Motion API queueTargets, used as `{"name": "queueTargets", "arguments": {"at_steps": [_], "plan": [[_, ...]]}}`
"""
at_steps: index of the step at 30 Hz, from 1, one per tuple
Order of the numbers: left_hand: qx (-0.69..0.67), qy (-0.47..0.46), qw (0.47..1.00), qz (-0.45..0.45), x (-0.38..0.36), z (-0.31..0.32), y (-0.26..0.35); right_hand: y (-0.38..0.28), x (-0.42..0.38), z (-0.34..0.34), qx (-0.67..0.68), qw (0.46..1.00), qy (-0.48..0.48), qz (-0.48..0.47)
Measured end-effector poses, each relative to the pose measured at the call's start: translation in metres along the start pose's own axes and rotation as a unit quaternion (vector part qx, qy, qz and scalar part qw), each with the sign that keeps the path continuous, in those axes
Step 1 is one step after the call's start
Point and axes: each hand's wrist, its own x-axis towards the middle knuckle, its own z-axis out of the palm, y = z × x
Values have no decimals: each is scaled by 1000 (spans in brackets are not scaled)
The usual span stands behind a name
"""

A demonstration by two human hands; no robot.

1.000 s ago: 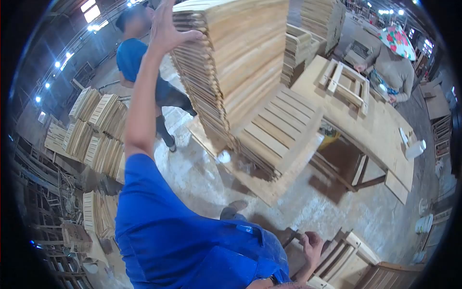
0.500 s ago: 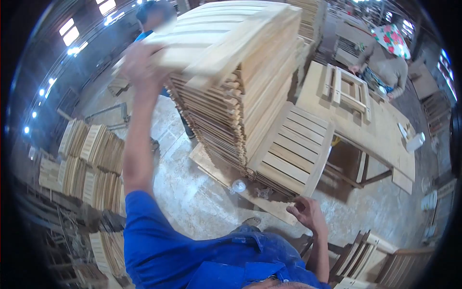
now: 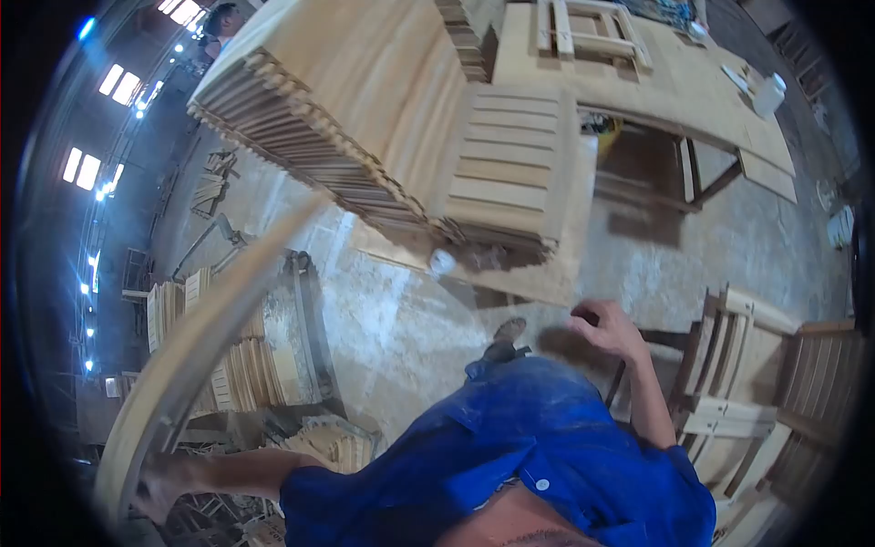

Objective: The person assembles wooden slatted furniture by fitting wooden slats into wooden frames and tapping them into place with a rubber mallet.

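At the lower left, my left hand (image 3: 159,488) is closed on a wooden panel (image 3: 205,337). The panel is seen nearly edge-on as a long, slightly curved pale board, lifted off the stack and tilted; motion blurs the hand. My right hand (image 3: 611,328) hangs in front of me on the right, fingers loosely curled and apart from the thumb, with nothing visible in it. Ahead stands a tall stack of wooden panels (image 3: 383,82). Against it is a lower stack of slatted panels (image 3: 504,169).
A workbench (image 3: 674,100) at the back right bears a wooden frame (image 3: 597,46) and a white bottle (image 3: 770,96). Assembled slatted pieces (image 3: 738,365) stand close on my right. Bundled wooden parts (image 3: 241,374) lie to the left. A person (image 3: 221,23) is behind the tall stack.
My left hand has taken a panel from the top of the tall stack and swung it down to the left. My view has turned; my right hand stays loosely curled.
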Motion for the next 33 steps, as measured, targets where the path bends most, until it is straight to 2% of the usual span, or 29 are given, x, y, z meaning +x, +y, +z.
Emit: {"name": "queueTargets", "arguments": {"at_steps": [1,2,3,4,6,8,9,11,13,14,15,17,18,19,21,23,24,26,29,30,32,33], "plan": [[72,-71,994,-43,-12,0,18,-1,-7,-1,6,999,7,-39],[14,-151,987,-55,-30,5,36,-3,-15,-1,11,997,17,-78],[-131,-221,964,-73,-34,36,104,-11,-26,1,80,993,21,-88],[-132,-284,949,-37,-48,50,140,-23,-36,3,148,984,28,-98],[-190,-385,903,30,-67,79,218,-40,-48,10,119,935,142,-301],[-328,-417,846,56,-72,101,293,-50,-66,5,95,918,195,-331],[-370,-414,830,57,-76,113,322,-49,-76,3,82,915,225,-326],[-480,-382,784,87,-78,130,388,-23,-101,-2,239,913,263,-200],[-542,-314,774,97,-60,145,465,5,-130,-29,153,860,454,-174],[-607,-236,755,74,-46,150,506,16,-147,-42,115,826,527,-164],[-663,-155,730,61,-31,154,546,23,-163,-54,53,767,619,-164],[-667,56,742,-39,-1,172,619,43,-199,-78,45,670,730,-124],[-705,69,688,-155,0,175,660,51,-218,-91,51,616,778,-110],[-737,98,614,-266,1,177,702,56,-236,-104,49,568,815,-100],[-861,-138,330,-361,-3,179,785,58,-269,-134,-20,497,865,-58],[-876,-363,146,-281,13,161,846,65,-296,-156,-52,436,896,-59],[-874,-403,105,-250,22,144,869,75,-303,-164,-60,424,902,-49],[-882,-407,-3,-237,29,123,895,98,-313,-171,-32,377,922,-88],[-905,-358,-40,-225,-1,104,954,134,-314,-163,-26,363,930,-59],[-882,-419,-63,-206,-9,102,953,150,-314,-159,-22,358,932,-49],[-885,-402,-96,-216,-17,96,961,182,-308,-152,-40,298,951,-70],[-888,-381,-122,-229,-22,93,964,188,-313,-146,-38,292,954,-60]]}}
